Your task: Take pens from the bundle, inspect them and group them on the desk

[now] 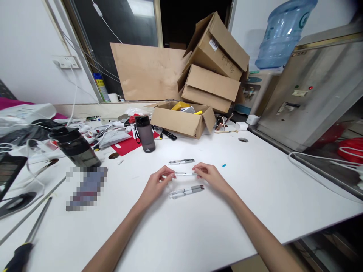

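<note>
Between my two hands a slim white pen (185,173) lies level, just above or on the white table. My left hand (161,180) pinches its left end with thumb and fingers. At the other end, my right hand (206,174) closes its fingertips on the greyish tip. Beyond it lies another pen (181,161), clear and dark. On the near side, clear-barrelled pens with grey ends (186,191) rest side by side; they overlap, so their number is hard to tell.
A dark bottle (145,134) and an open carton (178,122) stand behind the pens. At left are a second bottle (78,147), a pixelated patch and a screwdriver (25,245). A small blue scrap (224,165) lies right of my hands. The table's edge (320,228) runs along the right front.
</note>
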### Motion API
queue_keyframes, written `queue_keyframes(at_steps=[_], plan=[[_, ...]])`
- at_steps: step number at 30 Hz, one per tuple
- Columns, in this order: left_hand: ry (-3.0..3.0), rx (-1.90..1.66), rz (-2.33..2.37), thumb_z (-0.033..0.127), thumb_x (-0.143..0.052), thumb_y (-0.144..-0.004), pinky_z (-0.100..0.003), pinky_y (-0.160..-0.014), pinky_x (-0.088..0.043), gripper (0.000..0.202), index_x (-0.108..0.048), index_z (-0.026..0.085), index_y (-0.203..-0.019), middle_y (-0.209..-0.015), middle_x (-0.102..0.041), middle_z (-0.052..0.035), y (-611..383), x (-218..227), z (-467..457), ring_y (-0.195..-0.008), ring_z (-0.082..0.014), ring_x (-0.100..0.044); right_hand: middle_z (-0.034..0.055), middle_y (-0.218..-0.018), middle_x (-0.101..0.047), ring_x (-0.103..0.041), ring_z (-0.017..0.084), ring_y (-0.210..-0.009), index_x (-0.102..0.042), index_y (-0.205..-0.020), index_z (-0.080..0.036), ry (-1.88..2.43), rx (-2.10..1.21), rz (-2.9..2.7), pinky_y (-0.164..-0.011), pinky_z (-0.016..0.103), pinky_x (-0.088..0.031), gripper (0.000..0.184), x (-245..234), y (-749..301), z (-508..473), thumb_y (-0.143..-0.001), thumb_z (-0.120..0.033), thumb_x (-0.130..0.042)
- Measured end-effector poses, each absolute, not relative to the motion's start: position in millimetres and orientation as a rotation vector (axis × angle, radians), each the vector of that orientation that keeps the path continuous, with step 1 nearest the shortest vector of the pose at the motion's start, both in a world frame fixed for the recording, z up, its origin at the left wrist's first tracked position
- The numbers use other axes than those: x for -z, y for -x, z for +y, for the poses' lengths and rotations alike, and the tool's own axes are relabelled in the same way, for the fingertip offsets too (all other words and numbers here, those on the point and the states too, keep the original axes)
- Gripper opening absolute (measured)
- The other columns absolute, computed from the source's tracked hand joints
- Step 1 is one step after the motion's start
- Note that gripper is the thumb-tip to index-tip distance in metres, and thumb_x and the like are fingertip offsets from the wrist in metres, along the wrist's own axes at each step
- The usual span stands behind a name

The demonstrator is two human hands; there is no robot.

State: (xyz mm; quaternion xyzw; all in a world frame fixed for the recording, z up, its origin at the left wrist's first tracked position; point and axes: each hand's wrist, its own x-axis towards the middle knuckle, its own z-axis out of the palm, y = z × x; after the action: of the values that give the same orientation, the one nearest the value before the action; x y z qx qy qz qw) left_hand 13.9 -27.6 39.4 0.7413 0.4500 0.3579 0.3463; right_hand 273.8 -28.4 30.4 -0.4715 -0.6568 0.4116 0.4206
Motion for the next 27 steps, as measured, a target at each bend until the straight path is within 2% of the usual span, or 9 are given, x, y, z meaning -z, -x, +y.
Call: queue_keyframes(at_steps=[5,12,27], plan=[[-1.975,-0.761,1.091,0.048,-0.055,-0.094,-0.029,-0.074,-0.046,0.029,-0.067,0.022,-0.098,-0.092,-0.073,-0.0032,-2.0,-42.5,-20.9,-0.087,-0.0205,-0.065,0.0068,-0.098,-0.073,-0.064,0.02,-0.084,-0.075,-0.089,-0.018,1.139,-1.056,-1.692,-0.077,0.031,-0.047,0.025,-30.8,-280.1,-26.1,-0.087,-0.041,-0.065],[-2.034,-0.513,1.024,0.051,-0.057,-0.092,-0.027,-0.072,-0.045,0.033,-0.07,0.021,-0.098,-0.093,-0.071,-0.0028,8.6,-41.7,-20.3,-0.083,-0.0187,-0.06,0.0062,-0.095,-0.072,-0.063,0.02,-0.08,-0.076,-0.091,-0.02,1.209,-1.061,-1.844,-0.068,0.03,-0.047,0.018,-22.9,-279.3,-32.1,-0.085,-0.033,-0.066],[-2.153,-0.451,1.045,0.041,-0.061,-0.089,-0.027,-0.071,-0.041,0.021,-0.075,0.025,-0.093,-0.094,-0.068,-0.0022,13.1,-35.0,-14.8,-0.084,-0.0186,-0.056,0.0044,-0.093,-0.072,-0.064,0.019,-0.082,-0.075,-0.088,-0.021,1.194,-1.091,-1.986,-0.072,0.03,-0.047,0.013,-18.2,-280.2,-30.1,-0.087,-0.029,-0.065]])
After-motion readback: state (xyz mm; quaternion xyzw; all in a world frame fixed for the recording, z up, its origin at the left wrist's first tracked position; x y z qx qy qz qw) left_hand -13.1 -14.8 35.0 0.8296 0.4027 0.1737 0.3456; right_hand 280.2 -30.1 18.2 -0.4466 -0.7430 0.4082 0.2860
